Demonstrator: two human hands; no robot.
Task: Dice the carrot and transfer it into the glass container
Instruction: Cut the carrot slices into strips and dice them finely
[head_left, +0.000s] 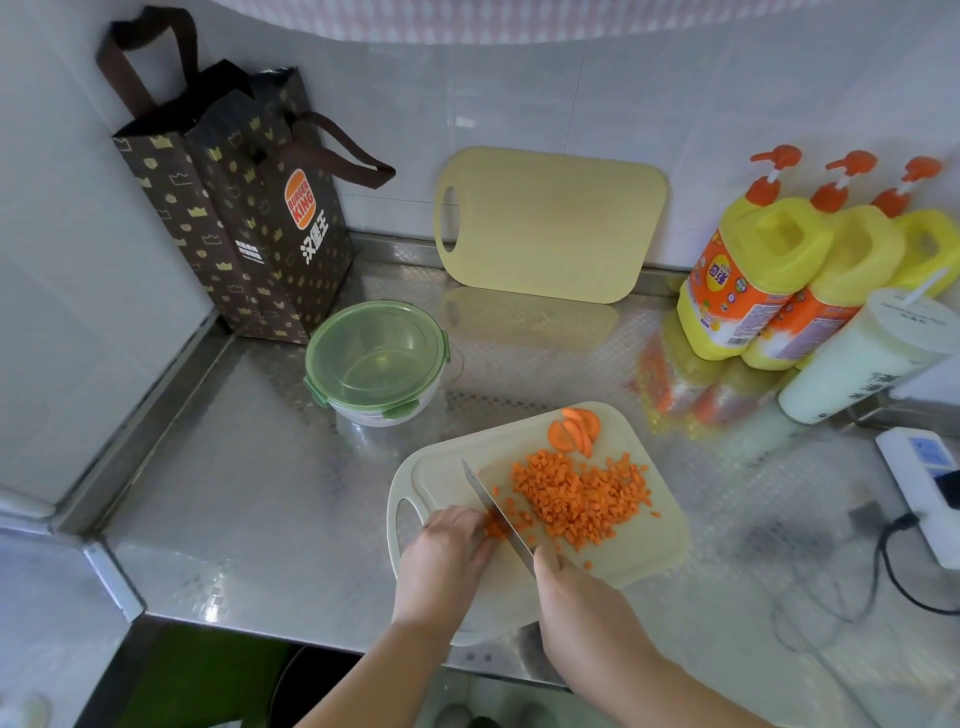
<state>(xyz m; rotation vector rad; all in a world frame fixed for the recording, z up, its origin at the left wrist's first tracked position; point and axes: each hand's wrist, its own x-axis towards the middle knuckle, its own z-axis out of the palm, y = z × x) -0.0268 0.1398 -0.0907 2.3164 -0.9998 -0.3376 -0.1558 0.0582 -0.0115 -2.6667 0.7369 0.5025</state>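
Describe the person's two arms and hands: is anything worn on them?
The left hand and the right hand are bare: no gloves, and no rings can be seen. The arms are bare too, down to the picture's lower edge: no sleeve, watch or bracelet shows.

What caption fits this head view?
Left hand holds carrot while right hand dices it with a knife on the cutting board; lidded glass container nearby.

Counts: two hands (447, 551) (576, 592), lower centre; two cutting boards (550, 223) (654, 540); three pump bottles (753, 270) (831, 291) (930, 249), right; one knife (498, 514); one glass container (376, 358); one paper bag (244, 218), upper left; one heap of diced carrot (576, 499).
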